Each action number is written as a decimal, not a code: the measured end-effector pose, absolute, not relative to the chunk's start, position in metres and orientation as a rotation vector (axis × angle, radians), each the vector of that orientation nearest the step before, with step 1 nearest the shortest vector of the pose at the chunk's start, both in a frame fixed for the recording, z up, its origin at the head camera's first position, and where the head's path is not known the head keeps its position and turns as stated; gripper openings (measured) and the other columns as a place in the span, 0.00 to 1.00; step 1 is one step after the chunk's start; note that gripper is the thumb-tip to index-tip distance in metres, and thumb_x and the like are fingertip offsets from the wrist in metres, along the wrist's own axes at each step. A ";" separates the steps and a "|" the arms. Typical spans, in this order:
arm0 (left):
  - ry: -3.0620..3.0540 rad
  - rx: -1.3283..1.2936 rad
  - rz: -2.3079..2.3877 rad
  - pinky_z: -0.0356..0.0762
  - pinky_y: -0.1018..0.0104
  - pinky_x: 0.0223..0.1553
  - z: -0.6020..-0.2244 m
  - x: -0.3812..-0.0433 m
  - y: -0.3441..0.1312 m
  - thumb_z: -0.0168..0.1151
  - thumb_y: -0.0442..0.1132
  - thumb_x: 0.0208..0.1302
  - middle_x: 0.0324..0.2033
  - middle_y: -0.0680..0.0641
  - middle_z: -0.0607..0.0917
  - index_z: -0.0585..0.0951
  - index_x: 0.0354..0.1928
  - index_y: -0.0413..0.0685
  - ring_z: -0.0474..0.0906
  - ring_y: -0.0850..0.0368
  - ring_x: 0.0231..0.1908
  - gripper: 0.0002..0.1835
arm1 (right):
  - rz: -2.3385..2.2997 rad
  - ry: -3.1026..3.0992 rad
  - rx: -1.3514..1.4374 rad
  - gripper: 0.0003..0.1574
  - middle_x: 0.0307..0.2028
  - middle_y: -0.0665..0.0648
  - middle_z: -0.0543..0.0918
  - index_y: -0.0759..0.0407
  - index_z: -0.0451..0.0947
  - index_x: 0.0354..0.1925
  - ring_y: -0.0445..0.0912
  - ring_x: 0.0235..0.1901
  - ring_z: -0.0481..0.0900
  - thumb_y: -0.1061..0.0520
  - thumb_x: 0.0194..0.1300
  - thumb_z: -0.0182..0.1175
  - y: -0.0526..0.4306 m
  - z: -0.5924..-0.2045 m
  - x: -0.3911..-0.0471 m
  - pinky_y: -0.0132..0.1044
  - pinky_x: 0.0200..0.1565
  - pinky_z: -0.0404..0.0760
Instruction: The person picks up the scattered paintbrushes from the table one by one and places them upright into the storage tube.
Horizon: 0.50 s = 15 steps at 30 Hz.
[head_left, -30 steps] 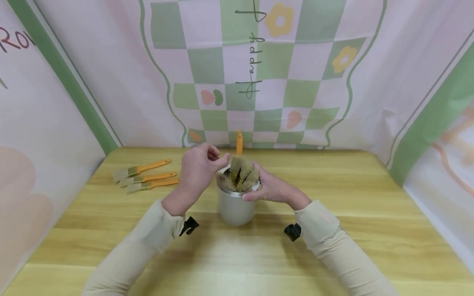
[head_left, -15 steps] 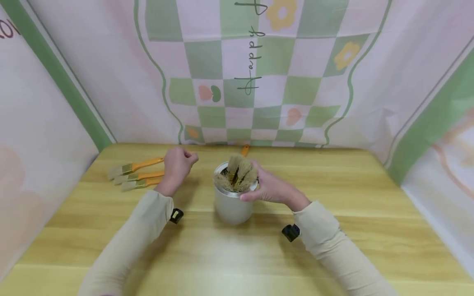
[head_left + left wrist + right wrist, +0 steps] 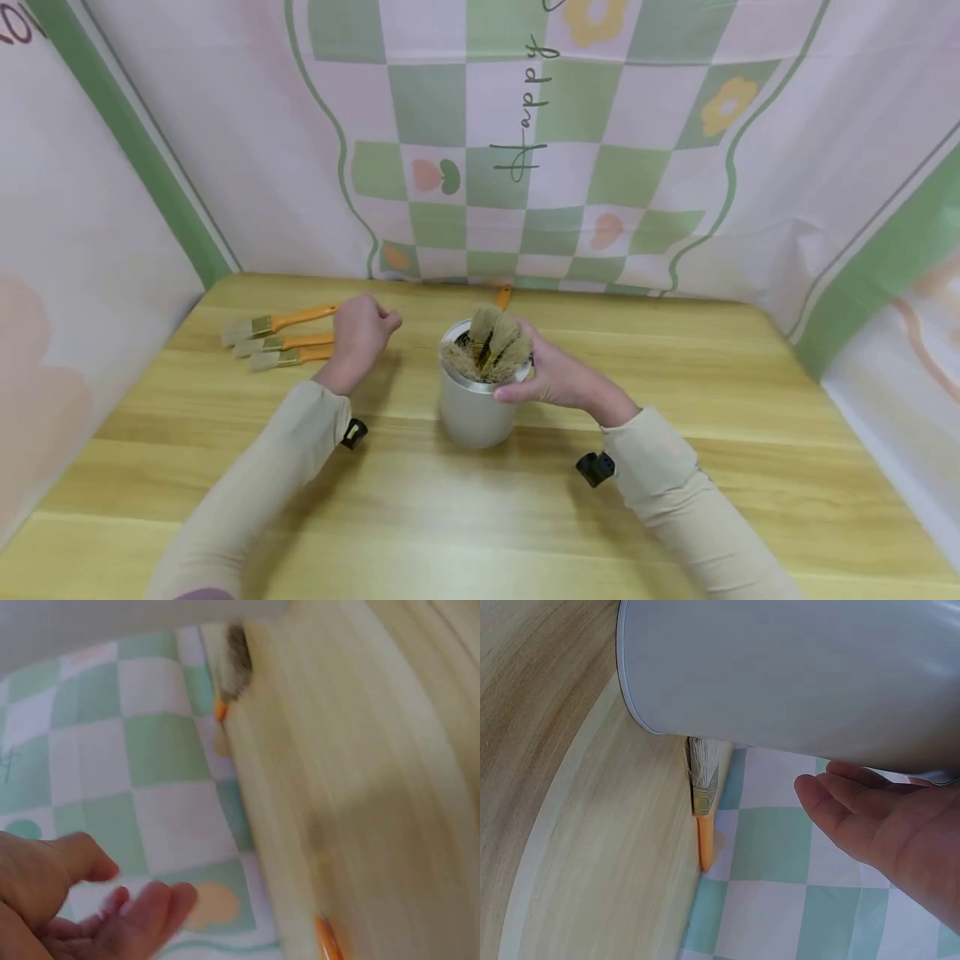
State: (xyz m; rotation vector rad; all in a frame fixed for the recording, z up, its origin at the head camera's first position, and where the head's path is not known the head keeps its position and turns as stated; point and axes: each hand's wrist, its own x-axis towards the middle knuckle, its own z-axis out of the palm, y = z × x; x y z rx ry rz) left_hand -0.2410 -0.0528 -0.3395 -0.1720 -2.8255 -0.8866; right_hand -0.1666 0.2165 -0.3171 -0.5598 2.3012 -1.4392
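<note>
My right hand (image 3: 558,375) grips the upper edge of a pale grey can (image 3: 476,417) on the wooden table, thumb on the front of the rim. Several brush heads (image 3: 495,337) with tan bristles stick up out of the can. My left hand (image 3: 362,337) is over the handle ends of three paintbrushes (image 3: 303,317) lying at the left, bristles pointing left. In the left wrist view, that hand's fingers (image 3: 154,907) hang loosely bent with nothing in them. Behind the can lies another paintbrush (image 3: 705,802), its orange handle pointing toward the backdrop.
A checkered green and white cloth backdrop (image 3: 495,225) meets the far edge of the table (image 3: 480,525). Printed cloth panels also stand along the left and right sides.
My left hand has moved from the can's rim leftward to the lying paintbrushes. The orange handle behind the can now sits lower and slants right. My right hand stays on the can.
</note>
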 end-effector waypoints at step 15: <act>-3.330 0.356 -0.442 0.69 0.66 0.20 -0.376 -0.253 -0.123 0.43 0.44 0.71 0.24 0.42 0.77 0.72 0.19 0.43 0.70 0.55 0.24 0.22 | -1.421 2.320 -0.585 0.72 0.69 0.69 0.60 0.58 0.37 0.75 0.65 0.68 0.60 0.47 0.49 0.75 0.216 -0.318 -0.169 0.61 0.69 0.58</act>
